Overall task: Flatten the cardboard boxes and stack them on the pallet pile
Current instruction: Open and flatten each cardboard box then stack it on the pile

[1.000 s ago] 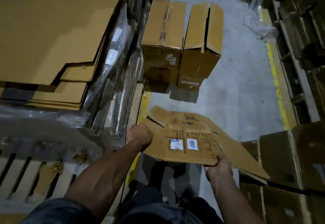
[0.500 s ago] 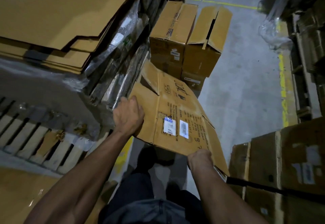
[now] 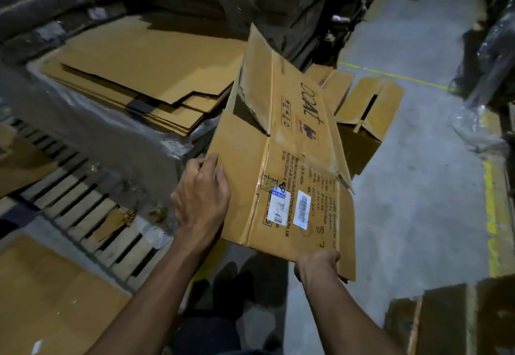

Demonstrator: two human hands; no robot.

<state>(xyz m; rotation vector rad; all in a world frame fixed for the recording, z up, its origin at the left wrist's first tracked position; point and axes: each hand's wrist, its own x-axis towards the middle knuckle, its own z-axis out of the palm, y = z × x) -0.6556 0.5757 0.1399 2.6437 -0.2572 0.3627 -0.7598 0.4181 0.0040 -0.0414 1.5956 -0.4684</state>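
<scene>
Flattened box [image 3: 281, 159]: held tilted in the air between both hands, its far flap raised over the edge of the pallet pile [image 3: 145, 76].
Left hand [image 3: 200, 196]: fingers curled round the box's near left edge, thumb on its upper face.
Right hand [image 3: 316, 267]: grips the box's near right corner from below.
Pallet pile: flat cardboard sheets, left of the box.
Unflattened box [image 3: 367, 115]: on the floor beyond, partly hidden.
</scene>
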